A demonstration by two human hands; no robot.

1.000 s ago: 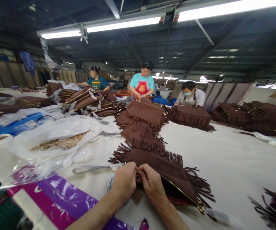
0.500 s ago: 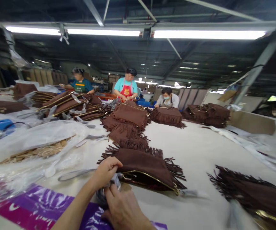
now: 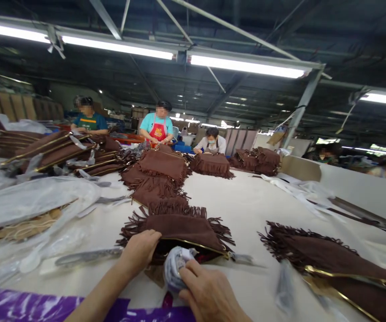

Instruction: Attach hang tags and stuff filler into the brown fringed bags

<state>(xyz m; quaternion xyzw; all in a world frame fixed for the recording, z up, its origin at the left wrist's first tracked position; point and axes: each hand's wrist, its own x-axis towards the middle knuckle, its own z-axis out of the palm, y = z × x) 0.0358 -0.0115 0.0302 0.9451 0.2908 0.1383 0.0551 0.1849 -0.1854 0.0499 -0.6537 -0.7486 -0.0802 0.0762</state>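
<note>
- Gripping the near edge of a brown fringed bag (image 3: pixel 179 228), the left hand (image 3: pixel 140 250) has its fingers curled over the suede just above the bag's gold-zippered mouth; half a second ago the same hand pinched that edge slightly further left in the view.
- The right hand (image 3: pixel 209 295) is closed around a pale wad of crumpled stuffing (image 3: pixel 176 267), thumb and fingers pressed against it at the bag's open mouth. Earlier the wad sat lower, squeezed between both hands; now it has come up to the opening.
- The bag lies flat on the white table (image 3: pixel 256 205), directly in front of the person, fringe spread to both sides, its mouth facing the hands.
- A long metal tool (image 3: pixel 85 256) lies on the table just left of the left hand, as before.
- Behind the bag a row of more fringed bags (image 3: pixel 159 172) runs away toward the far end.
- To the right, another fringed bag (image 3: pixel 316 252) with a gold zip lies well apart from the hands; it shows fuller in the view than half a second ago, since the camera has turned rightward.
- At left sit clear plastic sheets (image 3: pixel 28 201) and a stack of flat brown bags (image 3: pixel 52 150); a purple wrapper (image 3: pixel 28 306) lies at the near edge.
- Three workers (image 3: pixel 157 127) stand or sit at the far end, in the same places as earlier.
</note>
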